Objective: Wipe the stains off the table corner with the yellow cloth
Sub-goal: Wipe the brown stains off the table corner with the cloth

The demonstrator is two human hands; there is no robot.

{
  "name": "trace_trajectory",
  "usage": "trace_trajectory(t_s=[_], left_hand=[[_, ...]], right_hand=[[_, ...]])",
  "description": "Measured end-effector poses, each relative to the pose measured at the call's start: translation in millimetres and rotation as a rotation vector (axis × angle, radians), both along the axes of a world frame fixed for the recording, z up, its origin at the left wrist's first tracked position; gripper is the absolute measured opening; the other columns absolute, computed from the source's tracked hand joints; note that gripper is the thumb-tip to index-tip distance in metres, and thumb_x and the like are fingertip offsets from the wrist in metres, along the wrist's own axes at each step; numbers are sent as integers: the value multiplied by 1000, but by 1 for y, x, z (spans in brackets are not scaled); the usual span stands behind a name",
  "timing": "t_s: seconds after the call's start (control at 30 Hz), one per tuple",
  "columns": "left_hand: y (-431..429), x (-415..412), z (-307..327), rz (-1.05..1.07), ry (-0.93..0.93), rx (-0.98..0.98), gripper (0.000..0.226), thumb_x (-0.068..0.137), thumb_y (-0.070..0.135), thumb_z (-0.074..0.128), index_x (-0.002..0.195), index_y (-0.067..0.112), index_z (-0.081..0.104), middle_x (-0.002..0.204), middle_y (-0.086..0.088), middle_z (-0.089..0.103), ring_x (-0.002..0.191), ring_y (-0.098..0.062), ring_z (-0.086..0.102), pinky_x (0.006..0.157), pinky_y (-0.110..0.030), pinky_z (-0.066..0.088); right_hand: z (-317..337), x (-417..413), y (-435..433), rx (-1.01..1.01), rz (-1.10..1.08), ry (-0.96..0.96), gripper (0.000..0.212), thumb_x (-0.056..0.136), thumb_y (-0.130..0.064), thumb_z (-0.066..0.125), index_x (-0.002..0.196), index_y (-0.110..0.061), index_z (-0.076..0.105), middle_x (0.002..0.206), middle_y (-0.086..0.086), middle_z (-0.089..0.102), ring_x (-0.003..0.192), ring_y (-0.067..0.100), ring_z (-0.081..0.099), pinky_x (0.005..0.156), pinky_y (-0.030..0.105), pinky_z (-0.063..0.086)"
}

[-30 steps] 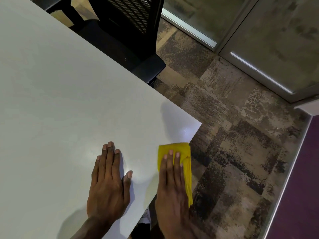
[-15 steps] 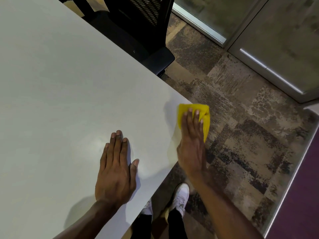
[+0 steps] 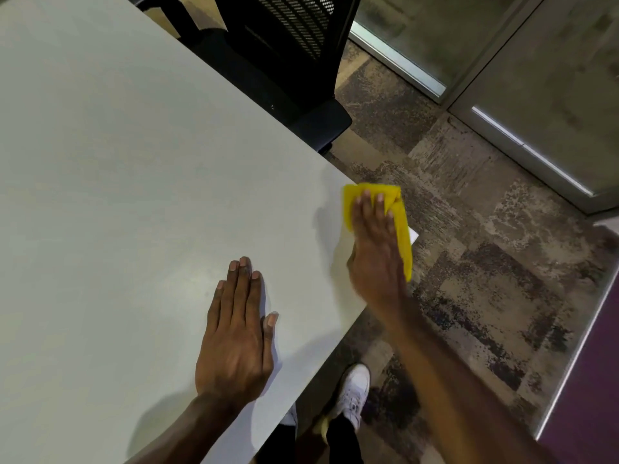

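The folded yellow cloth (image 3: 400,226) lies over the right corner of the white table (image 3: 134,169). My right hand (image 3: 375,249) presses flat on the cloth with straight fingers, covering most of it; part of the cloth hangs past the table edge. A small bit of the white corner shows beside the cloth. My left hand (image 3: 236,329) rests flat on the tabletop, palm down, to the left of the cloth and nearer to me. No stains show on the visible surface.
A black mesh office chair (image 3: 291,61) stands against the table's far edge. Patterned carpet (image 3: 485,279) lies to the right, with glass panels behind it. My white shoes (image 3: 351,393) show below the near table edge.
My right hand slid the cloth away from me along the right edge up to the table corner. The left hand stayed flat on the table.
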State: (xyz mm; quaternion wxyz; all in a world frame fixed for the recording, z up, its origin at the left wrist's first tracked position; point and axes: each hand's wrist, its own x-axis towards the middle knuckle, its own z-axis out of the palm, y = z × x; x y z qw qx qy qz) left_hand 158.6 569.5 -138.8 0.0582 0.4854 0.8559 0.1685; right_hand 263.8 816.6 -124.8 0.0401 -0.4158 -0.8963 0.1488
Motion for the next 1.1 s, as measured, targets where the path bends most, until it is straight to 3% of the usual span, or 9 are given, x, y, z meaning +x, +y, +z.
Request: trace_trajectory(t_s=[0.13, 0.23, 0.4, 0.57, 0.67, 0.77, 0.87, 0.97, 1.1], left_hand=[[-2, 0, 0, -6, -4, -20, 68, 113, 29, 43, 172, -1, 27, 185, -18, 17, 174, -33, 14, 136, -59, 28], [-1, 0, 1, -7, 7, -20, 66, 113, 27, 44, 171, -3, 30, 184, -21, 20, 173, -35, 17, 135, -60, 30], [0, 1, 3, 6, -16, 11, 63, 114, 28, 35, 169, -3, 35, 184, -20, 22, 173, -35, 19, 136, -58, 29], [2, 1, 6, 8, -2, 21, 63, 113, 26, 34, 168, -5, 36, 183, -21, 24, 172, -37, 23, 135, -57, 29], [2, 2, 5, 5, -4, 28, 63, 112, 26, 37, 168, -5, 36, 182, -21, 26, 172, -37, 23, 135, -56, 28], [1, 2, 3, 1, -3, 25, 64, 112, 25, 39, 169, -4, 35, 183, -20, 24, 172, -37, 22, 136, -56, 28], [-1, 1, 2, -3, 6, 6, 64, 112, 25, 41, 169, -4, 33, 183, -21, 23, 172, -38, 21, 135, -59, 30], [0, 2, 4, -7, 14, 5, 63, 113, 25, 38, 168, -6, 34, 182, -23, 24, 171, -40, 22, 132, -62, 35], [1, 0, 6, -6, 18, 27, 62, 112, 23, 41, 166, -8, 37, 180, -25, 28, 170, -42, 27, 130, -64, 39]], right_hand=[[-4, -11, 18, -11, -17, -8, 81, 88, 1, 39, 166, -1, 20, 176, 18, 12, 165, 37, 2, 134, 56, 10], [-1, 4, -34, -9, 70, 45, 83, 84, 4, 31, 166, -4, 23, 176, 15, 15, 165, 37, 4, 133, 58, 13], [12, 27, -129, -81, 285, 68, 89, 80, 5, 21, 168, -8, 18, 178, 7, 10, 166, 29, 2, 133, 50, 12], [4, 2, -61, -59, 438, 42, 83, 85, 2, 24, 167, -12, 22, 177, 5, 14, 166, 25, 6, 135, 47, 12], [-4, -25, 8, -15, 310, 52, 80, 87, 8, 33, 165, -10, 29, 175, 10, 24, 164, 31, 15, 134, 53, 16], [-2, -50, 42, -22, 185, 60, 77, 90, 3, 41, 165, -6, 28, 175, 14, 23, 164, 33, 12, 134, 55, 14], [-2, -54, 26, -3, 151, 81, 74, 90, 2, 38, 164, -3, 29, 173, 17, 26, 163, 38, 14, 133, 57, 15], [-1, -40, -26, -12, 324, 116, 75, 90, 1, 23, 164, -6, 31, 174, 13, 25, 164, 33, 13, 134, 54, 14], [5, -42, -63, -65, 528, 114, 79, 88, 1, 22, 166, -10, 27, 177, 6, 18, 166, 25, 5, 135, 46, 12]])
